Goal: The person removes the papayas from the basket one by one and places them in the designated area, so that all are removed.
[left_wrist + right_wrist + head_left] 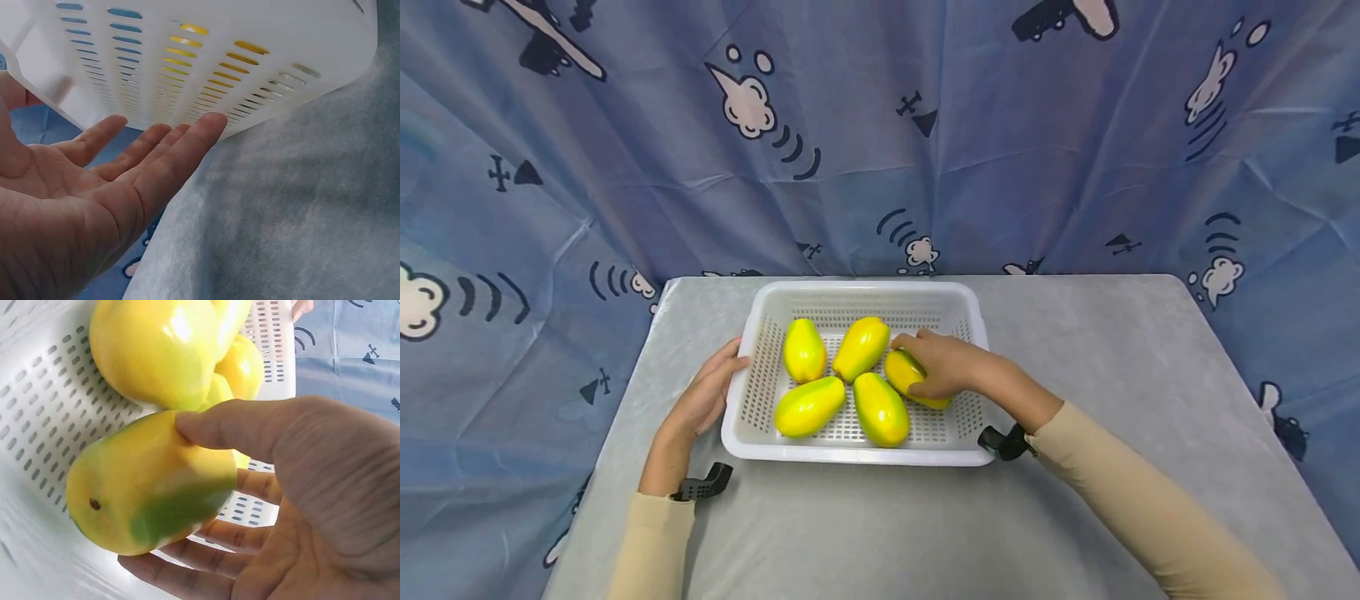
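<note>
A white perforated plastic basket (857, 454) holds several yellow papayas, among them one at the front left (809, 407) and one at the front middle (881, 409). My right hand (946, 364) reaches in over the right side and grips the rightmost papaya (150, 487). This papaya has a green patch and a small brown spot at its end; the thumb lies on top and the fingers reach underneath. At the left side my left hand (709, 390) holds the basket's rim, thumb over it. Its other fingers (181, 153) extend along the outer wall (325, 37).
The basket stands on a grey-covered table (865, 533), toward its far edge. A blue patterned curtain (850, 150) hangs behind the table and along its sides. Each wrist wears a black device, one at the left (703, 483) and one at the right (1003, 442).
</note>
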### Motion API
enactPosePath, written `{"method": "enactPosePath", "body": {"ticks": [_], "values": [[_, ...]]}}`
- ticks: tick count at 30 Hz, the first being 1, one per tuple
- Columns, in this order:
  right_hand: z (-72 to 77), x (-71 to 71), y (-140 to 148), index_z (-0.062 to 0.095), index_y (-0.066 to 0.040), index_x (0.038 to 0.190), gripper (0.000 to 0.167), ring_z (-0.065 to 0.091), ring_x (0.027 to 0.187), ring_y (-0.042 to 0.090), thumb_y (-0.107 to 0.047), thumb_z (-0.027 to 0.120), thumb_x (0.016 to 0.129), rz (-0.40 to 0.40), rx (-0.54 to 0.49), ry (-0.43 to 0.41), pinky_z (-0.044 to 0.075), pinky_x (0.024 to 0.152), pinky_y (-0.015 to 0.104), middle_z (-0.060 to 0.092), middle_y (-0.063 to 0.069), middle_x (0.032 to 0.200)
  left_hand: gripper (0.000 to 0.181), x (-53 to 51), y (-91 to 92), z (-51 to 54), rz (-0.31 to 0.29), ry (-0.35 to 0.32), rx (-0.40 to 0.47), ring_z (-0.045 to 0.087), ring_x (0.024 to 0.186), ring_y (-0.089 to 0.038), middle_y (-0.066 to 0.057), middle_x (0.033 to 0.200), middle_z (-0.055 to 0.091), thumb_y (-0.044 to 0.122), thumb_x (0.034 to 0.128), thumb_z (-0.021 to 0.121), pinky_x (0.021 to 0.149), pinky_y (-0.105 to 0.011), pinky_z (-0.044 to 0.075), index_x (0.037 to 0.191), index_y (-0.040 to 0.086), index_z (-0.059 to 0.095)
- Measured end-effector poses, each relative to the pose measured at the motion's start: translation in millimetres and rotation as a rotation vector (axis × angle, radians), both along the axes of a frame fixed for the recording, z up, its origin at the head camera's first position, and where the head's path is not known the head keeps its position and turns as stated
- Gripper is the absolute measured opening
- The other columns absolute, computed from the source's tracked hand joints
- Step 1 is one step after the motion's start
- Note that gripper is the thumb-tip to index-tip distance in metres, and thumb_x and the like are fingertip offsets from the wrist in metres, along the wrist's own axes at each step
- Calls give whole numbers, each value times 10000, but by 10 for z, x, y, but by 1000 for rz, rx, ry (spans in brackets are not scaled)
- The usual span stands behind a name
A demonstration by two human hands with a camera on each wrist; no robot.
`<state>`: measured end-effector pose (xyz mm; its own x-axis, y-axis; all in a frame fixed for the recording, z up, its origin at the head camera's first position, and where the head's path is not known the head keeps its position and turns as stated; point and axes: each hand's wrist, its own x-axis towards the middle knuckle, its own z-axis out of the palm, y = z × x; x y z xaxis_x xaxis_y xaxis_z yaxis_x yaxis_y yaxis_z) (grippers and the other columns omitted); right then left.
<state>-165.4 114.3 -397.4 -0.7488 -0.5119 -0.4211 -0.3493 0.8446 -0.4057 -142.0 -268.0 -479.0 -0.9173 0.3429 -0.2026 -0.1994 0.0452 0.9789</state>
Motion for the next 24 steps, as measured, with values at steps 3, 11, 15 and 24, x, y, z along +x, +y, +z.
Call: {"method": "enactPosePath", "body": {"ticks": [3, 11, 15, 24], "values": [[45, 17, 6, 478, -150, 1569, 702, 618, 1090, 258, -262, 779, 945, 10, -18, 18, 562, 993, 482, 607, 166, 1358, 622, 5, -2, 3, 1, 4, -2, 631, 1244, -79, -318, 1673, 296, 237, 1136, 375, 972, -269, 574, 1688, 40, 165], [130, 73, 37, 472, -151, 1575, 701, 619, 1067, 252, -263, 771, 950, 27, -39, 63, 554, 975, 476, 607, 171, 1358, 624, -5, 7, 7, 11, 2, 1, 622, 1239, -66, -310, 1681, 286, 225, 1132, 380, 974, -259, 570, 1689, 44, 166], [140, 98, 55, 481, -167, 1577, 698, 622, 1055, 245, -281, 768, 951, 21, -51, 93, 554, 950, 464, 607, 156, 1351, 625, -9, 19, 3, 22, -2, -10, 615, 1247, -88, -307, 1681, 292, 228, 1130, 376, 970, -252, 569, 1690, 47, 167], [168, 212, 89, 498, -175, 1575, 694, 636, 1124, 270, -287, 771, 947, -12, -124, 161, 560, 974, 489, 595, 175, 1433, 619, 17, 5, 7, 18, 12, -18, 611, 1254, -82, -311, 1677, 289, 223, 1131, 373, 974, -244, 566, 1686, 34, 171]]}}
